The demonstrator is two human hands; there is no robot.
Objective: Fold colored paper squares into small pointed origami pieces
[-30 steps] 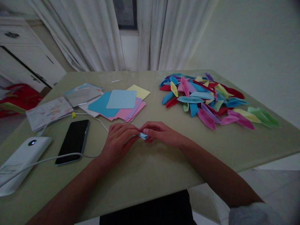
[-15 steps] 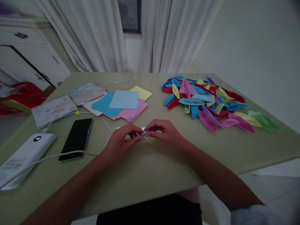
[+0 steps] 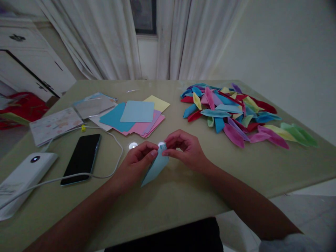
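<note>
A folded light blue paper hangs slanted between my hands above the table, its pointed lower end toward me. My left hand pinches the paper's upper left edge between thumb and fingers. At the top right corner, the fingertips of my right hand close on it, with a small fold visible there. Beyond my hands lies a stack of coloured paper sheets, a pale blue square on top. To the right is a heap of folded paper pieces in many colours.
On the left of the table lie a black phone, a white power bank and a looping white cable. Behind them are a patterned card and a clear plastic sleeve. The table's front edge runs close to me.
The blue paper, earlier seen almost edge-on between my fingertips, has turned so its broad face shows, pointing down toward me. Both hands still pinch it.
</note>
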